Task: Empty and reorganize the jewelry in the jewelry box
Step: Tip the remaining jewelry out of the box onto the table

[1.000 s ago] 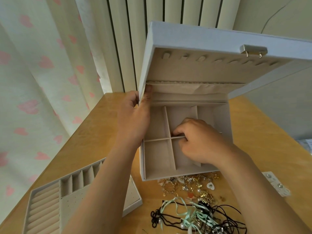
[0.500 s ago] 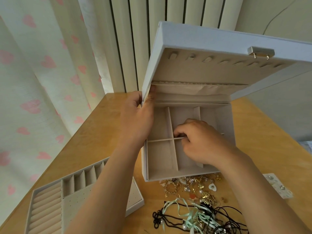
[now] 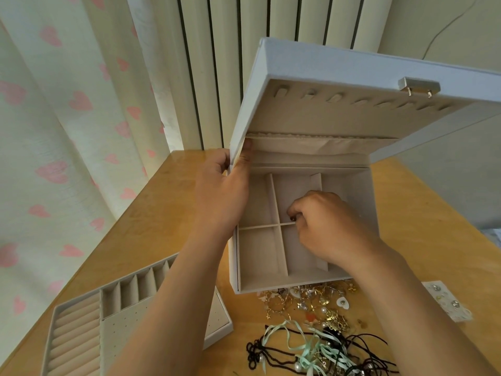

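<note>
The jewelry box (image 3: 257, 286) sits open on the table (image 3: 151, 226). It is stiff and looks light, so a wall is a good place to hold it. The left hand (image 3: 219, 191) grips the lid (image 3: 325, 118) by its side edge, thumb inside. The right hand (image 3: 325, 221) reaches in, fingers curled, pinching the thin divider (image 3: 260, 227), which may bend. The jewelry (image 3: 311, 302) lies just in front, tiny and tangly.

White jewelry box (image 3: 257, 256) open, lid (image 3: 352, 123) tilted up, tangled jewelry (image 3: 311, 302) heaped just in front, insert tray (image 3: 81, 321) out left.
</note>
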